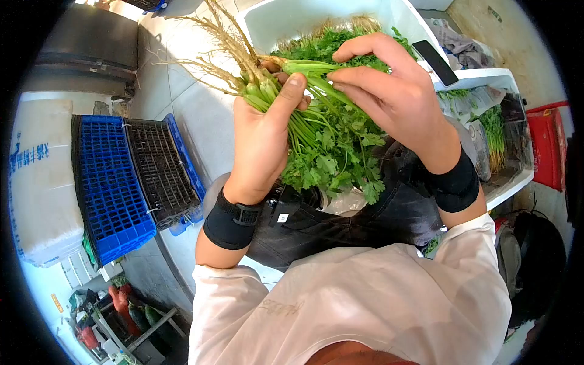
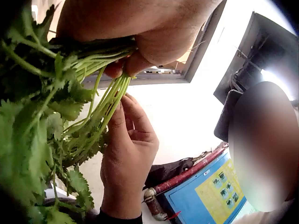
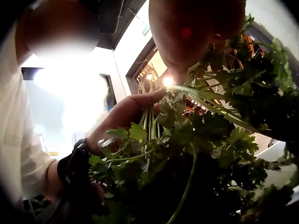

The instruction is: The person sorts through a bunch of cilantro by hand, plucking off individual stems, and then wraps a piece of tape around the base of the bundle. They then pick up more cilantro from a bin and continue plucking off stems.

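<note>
Gripping the herbs (image 1: 334, 161) by their stems (image 1: 302, 129) at the upper centre of the head view, the left hand (image 1: 264, 131) has its thumb across them, with the roots (image 1: 240, 52) toward the upper left. Just beside it, the right hand (image 1: 398, 97) pinches a few stems; a phone (image 1: 435, 62) lies on the edge of a white box (image 1: 267, 27), upper right

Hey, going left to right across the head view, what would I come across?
White box, blue crate, dark crate, left hand, right hand, greens in the right-hand box, red item.
</note>
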`<state>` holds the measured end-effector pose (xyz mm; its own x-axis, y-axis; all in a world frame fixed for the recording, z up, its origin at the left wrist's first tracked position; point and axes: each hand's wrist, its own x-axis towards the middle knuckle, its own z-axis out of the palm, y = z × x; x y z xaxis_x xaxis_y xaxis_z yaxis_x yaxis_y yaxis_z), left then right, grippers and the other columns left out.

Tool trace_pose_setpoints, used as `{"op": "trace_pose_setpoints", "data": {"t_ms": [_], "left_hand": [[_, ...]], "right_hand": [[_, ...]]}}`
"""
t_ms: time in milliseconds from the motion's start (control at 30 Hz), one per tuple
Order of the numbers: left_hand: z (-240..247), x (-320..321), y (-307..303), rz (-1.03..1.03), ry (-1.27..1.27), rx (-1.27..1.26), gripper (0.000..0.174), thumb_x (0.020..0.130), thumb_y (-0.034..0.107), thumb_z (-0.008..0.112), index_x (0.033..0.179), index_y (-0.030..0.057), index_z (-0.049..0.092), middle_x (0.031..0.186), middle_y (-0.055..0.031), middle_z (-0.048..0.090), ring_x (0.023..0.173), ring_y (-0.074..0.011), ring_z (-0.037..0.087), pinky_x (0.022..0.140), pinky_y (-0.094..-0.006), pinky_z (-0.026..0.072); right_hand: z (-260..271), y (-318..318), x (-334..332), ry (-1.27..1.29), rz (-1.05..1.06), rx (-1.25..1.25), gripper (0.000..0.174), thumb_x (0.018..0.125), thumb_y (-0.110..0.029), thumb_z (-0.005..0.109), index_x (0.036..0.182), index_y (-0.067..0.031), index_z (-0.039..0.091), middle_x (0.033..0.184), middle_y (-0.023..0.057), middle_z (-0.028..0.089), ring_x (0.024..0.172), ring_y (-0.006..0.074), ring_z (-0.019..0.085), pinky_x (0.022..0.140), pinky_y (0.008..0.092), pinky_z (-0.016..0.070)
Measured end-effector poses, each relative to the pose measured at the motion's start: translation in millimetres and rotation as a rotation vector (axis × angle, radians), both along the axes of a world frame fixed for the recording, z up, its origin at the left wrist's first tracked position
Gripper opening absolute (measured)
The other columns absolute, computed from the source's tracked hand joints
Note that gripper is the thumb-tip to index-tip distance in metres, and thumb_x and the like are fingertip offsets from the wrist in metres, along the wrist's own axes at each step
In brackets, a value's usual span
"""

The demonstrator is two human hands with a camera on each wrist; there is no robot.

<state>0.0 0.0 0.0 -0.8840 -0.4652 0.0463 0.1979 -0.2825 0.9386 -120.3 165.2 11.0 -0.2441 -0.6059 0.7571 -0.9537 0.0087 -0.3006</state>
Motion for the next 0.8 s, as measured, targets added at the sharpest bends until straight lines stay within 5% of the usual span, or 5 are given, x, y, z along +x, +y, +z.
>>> {"op": "trace_pose_setpoints", "data": {"t_ms": [800], "left_hand": [[4,1,7,-0.107,-0.112,0.047,0.022,0.096,0.007,0.069,0.115,0.0008,0.059,0.092,-0.0028,0.065,0.079,-0.0109,0.060,0.070,-0.0257,0.0495]], "right_hand": [[8,4,-13,0.202,0.070,0.007,0.021,0.071,-0.009,0.072,0.092,-0.0081,0.075,0.103,0.0069,0.068,0.092,0.0271,0.066,0.078,0.0373,0.0521]]}}
